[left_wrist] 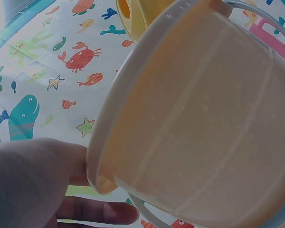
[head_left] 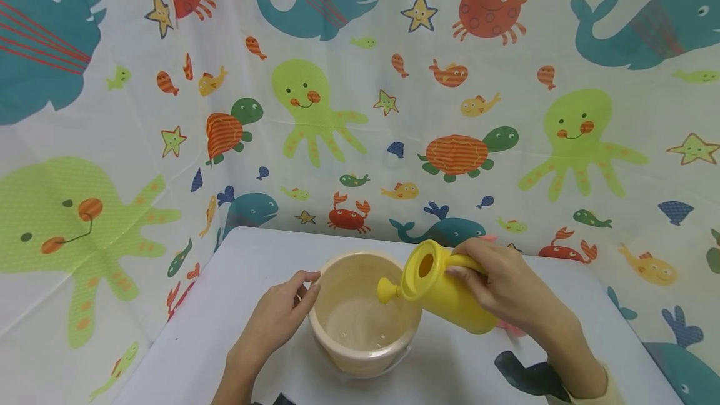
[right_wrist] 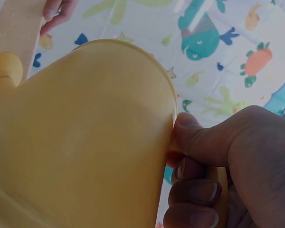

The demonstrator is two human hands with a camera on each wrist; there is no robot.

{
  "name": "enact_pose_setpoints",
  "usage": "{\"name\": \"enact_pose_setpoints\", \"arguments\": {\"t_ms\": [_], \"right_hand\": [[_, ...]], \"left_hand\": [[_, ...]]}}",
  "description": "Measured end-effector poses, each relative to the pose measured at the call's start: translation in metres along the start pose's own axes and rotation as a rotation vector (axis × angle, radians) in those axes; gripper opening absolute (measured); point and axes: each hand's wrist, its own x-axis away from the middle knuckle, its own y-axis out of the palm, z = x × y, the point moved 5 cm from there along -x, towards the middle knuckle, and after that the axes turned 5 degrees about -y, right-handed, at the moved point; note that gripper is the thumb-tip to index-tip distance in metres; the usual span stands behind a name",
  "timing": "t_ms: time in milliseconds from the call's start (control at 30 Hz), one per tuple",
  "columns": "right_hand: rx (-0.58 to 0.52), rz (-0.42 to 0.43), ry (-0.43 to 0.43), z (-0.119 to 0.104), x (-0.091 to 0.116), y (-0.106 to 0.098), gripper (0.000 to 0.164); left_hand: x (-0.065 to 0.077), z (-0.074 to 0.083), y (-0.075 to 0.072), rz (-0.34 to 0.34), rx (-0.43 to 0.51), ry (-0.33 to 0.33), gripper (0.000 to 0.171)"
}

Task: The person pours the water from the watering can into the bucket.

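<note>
A cream bucket (head_left: 365, 355) stands upright on the white table, with small glints of liquid at its bottom. My left hand (head_left: 281, 308) touches its rim from the left, thumb and fingertips at the edge; in the left wrist view one finger (left_wrist: 99, 211) extends straight beside the bucket's wall (left_wrist: 204, 118). My right hand (head_left: 503, 280) grips the handle of a yellow watering can (head_left: 455, 299), fingers curled round it in the right wrist view. The can is tilted left, its spout over the bucket's opening. No stream from the spout can be made out.
Something pink (head_left: 512, 329) lies behind the watering can, mostly hidden. The white table (head_left: 214, 305) meets a curtain (head_left: 360, 117) printed with sea animals at the back and sides. A black strap (head_left: 529, 374) sits by the right wrist.
</note>
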Motion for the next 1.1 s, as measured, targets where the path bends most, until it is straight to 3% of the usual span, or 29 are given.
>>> {"name": "enact_pose_setpoints", "arguments": {"t_ms": [1100], "right_hand": [[0.006,-0.020,0.021,-0.0012,-0.0019,0.0008,0.021]], "left_hand": [[0.0010,-0.0002,-0.0001,-0.007,0.007,0.002,0.032]]}}
